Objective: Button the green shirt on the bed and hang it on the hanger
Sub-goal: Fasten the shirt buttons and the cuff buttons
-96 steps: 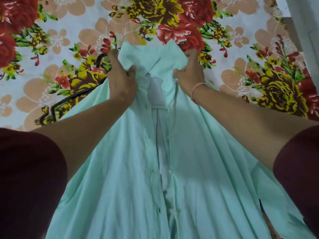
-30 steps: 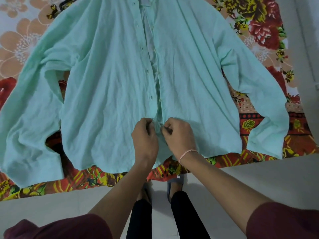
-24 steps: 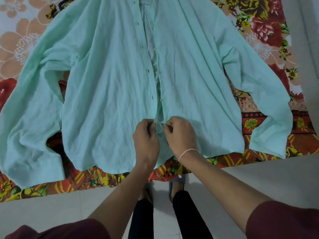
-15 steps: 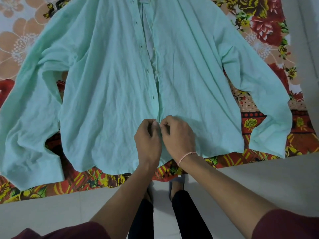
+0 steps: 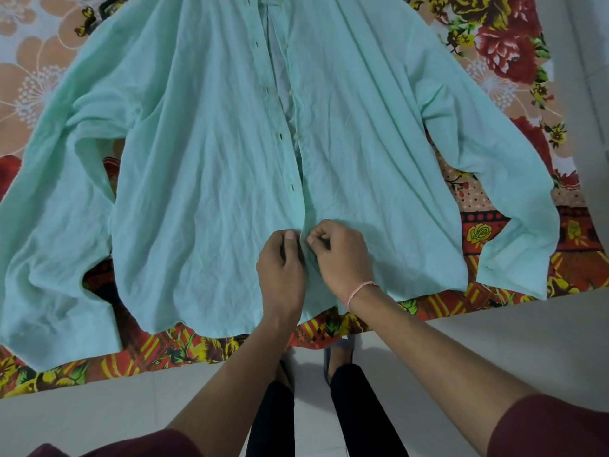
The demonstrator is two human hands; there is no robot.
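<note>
The green shirt (image 5: 204, 166) lies front up on the bed, sleeves spread to both sides, its hem at the near edge. The front placket stands open higher up, with buttons on the right edge and buttonholes on the left. My left hand (image 5: 280, 268) pinches the left placket edge near the hem. My right hand (image 5: 342, 255), with a pink thread on the wrist, pinches the right placket edge against it. Both hands touch at the lowest part of the placket. A dark hanger (image 5: 108, 3) peeks out beside the shirt's shoulder at the top left.
The bed carries a floral sheet (image 5: 514, 54) in red, yellow and peach. Its near edge (image 5: 164, 354) runs across the lower half of the view. Below it is pale tiled floor (image 5: 494, 344), with my legs in dark trousers (image 5: 349, 410) close to the bed.
3.2 s ago both hands held the collar. They now work at the bottom of the placket, and over the last second they have closed together there.
</note>
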